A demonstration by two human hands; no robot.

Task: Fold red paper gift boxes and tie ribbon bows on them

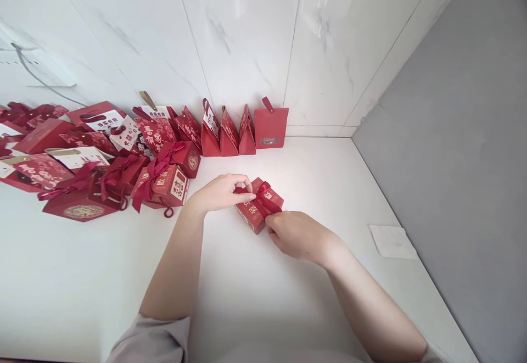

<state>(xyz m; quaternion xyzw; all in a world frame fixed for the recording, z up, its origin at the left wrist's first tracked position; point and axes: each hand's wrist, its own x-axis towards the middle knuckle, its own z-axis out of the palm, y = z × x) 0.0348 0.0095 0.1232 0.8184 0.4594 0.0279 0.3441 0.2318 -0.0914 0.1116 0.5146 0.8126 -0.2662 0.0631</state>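
A small red gift box (256, 221) with gold lettering lies on the white table (247, 297), a dark red ribbon (265, 198) tied in a bow across its top. At the box's left side, my left hand (226, 191) pinches one part of the ribbon between thumb and fingers. My right hand (294, 234) is closed at the lower right edge of the box, its fingers curled against the ribbon's other side; the fingertips are partly hidden.
Several red and white gift boxes (164, 187), some with ribbons, crowd the left back. Upright red bags (270, 127) stand along the marbled wall. A white paper (393, 241) lies at the right edge, beside a grey surface. A cable (41, 80) hangs at far left.
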